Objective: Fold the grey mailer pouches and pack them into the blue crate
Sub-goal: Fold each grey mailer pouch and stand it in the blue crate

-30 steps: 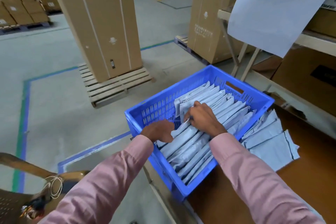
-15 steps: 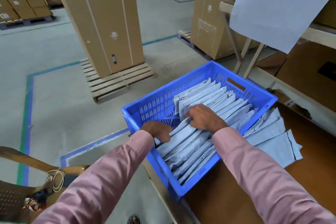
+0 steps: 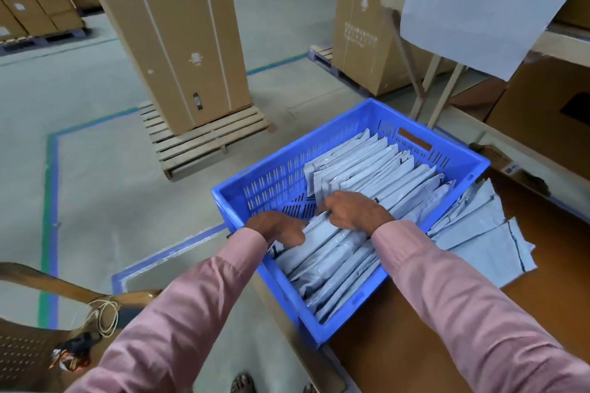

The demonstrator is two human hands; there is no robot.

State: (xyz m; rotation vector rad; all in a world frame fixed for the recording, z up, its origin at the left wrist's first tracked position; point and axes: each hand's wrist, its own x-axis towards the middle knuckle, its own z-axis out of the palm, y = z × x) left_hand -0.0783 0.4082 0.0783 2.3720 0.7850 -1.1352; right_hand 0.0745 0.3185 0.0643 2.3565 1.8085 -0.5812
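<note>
The blue crate (image 3: pixel 265 182) sits at the left edge of a brown table, filled with rows of folded grey mailer pouches (image 3: pixel 376 166) standing on edge. Both my hands are inside it at the left end of the rows. My left hand (image 3: pixel 277 228) lies on the near pouches, fingers curled down over their ends. My right hand (image 3: pixel 354 209) has its fingers curled round the end of a folded pouch in the middle of the row. A loose pile of unfolded grey pouches (image 3: pixel 479 230) lies on the table just right of the crate.
The brown table (image 3: pixel 542 281) runs right and toward me. A shelf with cardboard boxes and a hanging white sheet (image 3: pixel 485 0) stands behind. Tall cartons on wooden pallets (image 3: pixel 204 140) stand on the floor to the left. A brown plastic chair (image 3: pixel 41 338) is at lower left.
Both hands stay in the crate at the pouches' left ends; the view has shifted slightly. The right hand has edged a little left along the row.
</note>
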